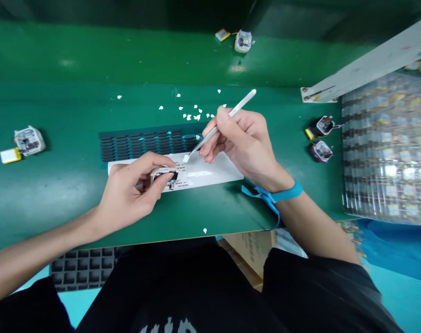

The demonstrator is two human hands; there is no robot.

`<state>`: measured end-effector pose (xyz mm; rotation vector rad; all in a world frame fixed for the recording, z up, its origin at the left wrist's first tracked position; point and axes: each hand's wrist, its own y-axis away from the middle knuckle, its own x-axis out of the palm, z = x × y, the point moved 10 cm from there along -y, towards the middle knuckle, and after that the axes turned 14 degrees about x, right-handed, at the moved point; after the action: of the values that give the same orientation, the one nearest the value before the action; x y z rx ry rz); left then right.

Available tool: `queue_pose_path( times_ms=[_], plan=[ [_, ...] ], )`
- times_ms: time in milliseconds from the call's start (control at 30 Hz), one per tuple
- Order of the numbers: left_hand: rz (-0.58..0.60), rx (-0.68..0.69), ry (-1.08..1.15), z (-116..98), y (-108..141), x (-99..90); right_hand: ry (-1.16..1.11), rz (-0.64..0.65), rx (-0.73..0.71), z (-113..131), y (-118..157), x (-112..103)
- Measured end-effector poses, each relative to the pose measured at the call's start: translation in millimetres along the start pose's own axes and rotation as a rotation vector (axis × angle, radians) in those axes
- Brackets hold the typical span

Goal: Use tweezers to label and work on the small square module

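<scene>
In the head view we take the small white device (156,173) as our clock centre: the left hand (127,192) has it pinched between thumb and fingers, over the left part of a white label sheet (217,170). The right hand (241,138) closes its fingers pen-fashion round tweezers (243,103), whose tip meets a small white label (186,158) between one and two o'clock; we cannot tell whether that label is free of the sheet.

We judge that a slack squeeze could drop the label, or that any glue could grab the sheet again. The left thumb covers part of the device, so a hasty placement might land crooked. The blue wristband (289,191) has loose tails that could catch on the sheet's right end.

White scraps (197,117) lie about one o'clock on the green surface (65,178), where we might mistake them for labels. Black strips (141,143) at eleven o'clock run partly behind the right hand. Other devices (30,140) sit between nine and ten, at one, and between two and three. A post (370,64) at two and clear plastic trays (387,148) near three hem in the right side.
</scene>
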<state>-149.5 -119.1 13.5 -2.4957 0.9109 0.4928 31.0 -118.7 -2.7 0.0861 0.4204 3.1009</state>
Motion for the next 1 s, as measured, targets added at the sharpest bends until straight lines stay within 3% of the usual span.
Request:
queue_pose_path(
  times_ms=[167, 300, 1000],
  plan=[
    [0.048, -0.120, 0.399, 0.8, -0.1, 15.0, -0.030, -0.032, -0.004, 5.1, 16.9, 16.0],
    [0.049, -0.131, 0.561, 0.6, 4.5, 24.5, -0.035, -0.001, 0.038, 1.5, 25.6, 32.0],
    [0.008, -0.129, 0.594, 1.2, 6.4, 24.9, -0.011, -0.036, 0.052, -1.1, 26.8, 32.8]
  ],
)
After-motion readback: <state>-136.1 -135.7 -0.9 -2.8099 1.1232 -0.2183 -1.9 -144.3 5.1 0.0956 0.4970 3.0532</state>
